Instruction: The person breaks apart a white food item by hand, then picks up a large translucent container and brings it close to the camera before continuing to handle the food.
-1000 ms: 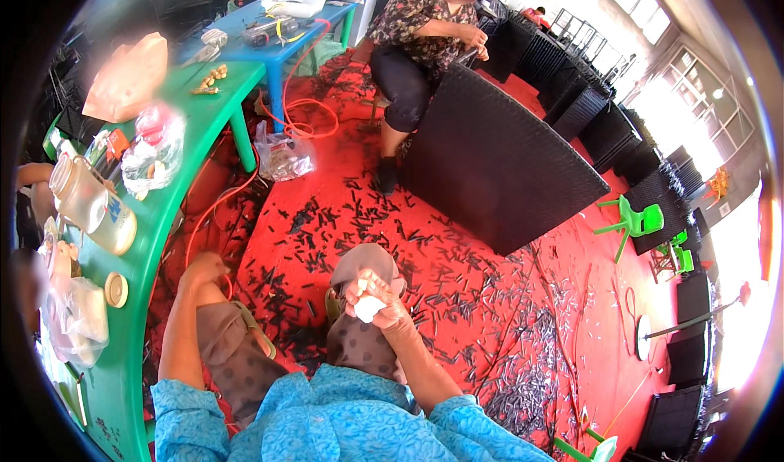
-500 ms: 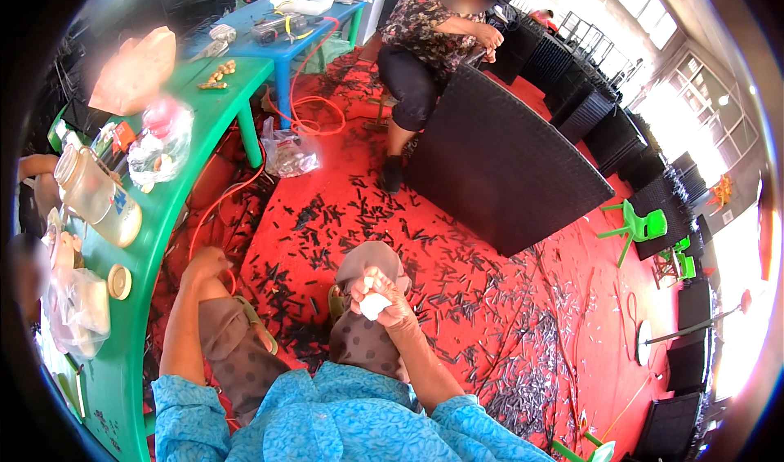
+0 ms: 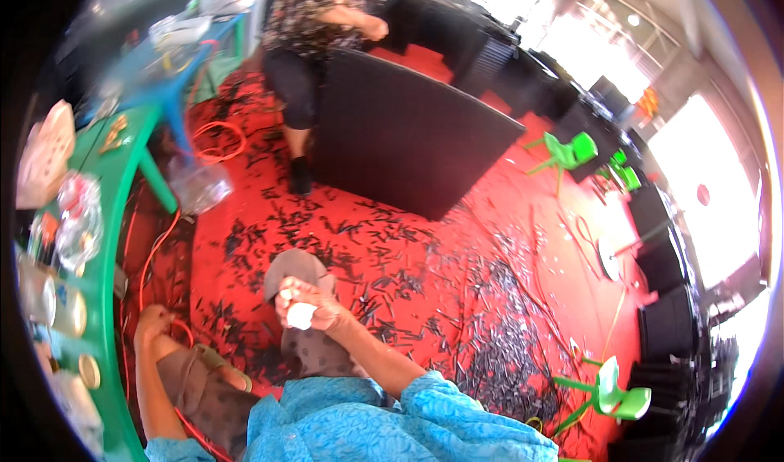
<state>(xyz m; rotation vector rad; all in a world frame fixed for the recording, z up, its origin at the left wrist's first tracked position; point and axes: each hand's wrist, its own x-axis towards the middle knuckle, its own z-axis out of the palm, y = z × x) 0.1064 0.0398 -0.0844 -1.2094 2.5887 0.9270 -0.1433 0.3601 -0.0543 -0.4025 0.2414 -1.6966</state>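
Note:
My right hand (image 3: 320, 305) is closed around a small smooth white lump (image 3: 300, 316), held above my right knee. Its kind is not clear. A smaller pale bit shows between the fingertips. Over at my left knee rests my left hand (image 3: 153, 323), close to an orange-red cord (image 3: 181, 330); its fingers are blurred and partly hidden. My legs, in brown dotted trousers (image 3: 314, 354), are bent beneath both hands.
To the left stands a green table (image 3: 122, 241) with jars, a lid (image 3: 89, 371) and plastic bags. A person (image 3: 306, 29) sits behind a large black woven panel (image 3: 400, 127). Black scraps (image 3: 506, 343) litter the red floor. A green chair (image 3: 612, 392) stands at right.
My view has turned right, so the table, panel and person sit farther left. My right hand still holds the white lump; my left hand stays by the knee.

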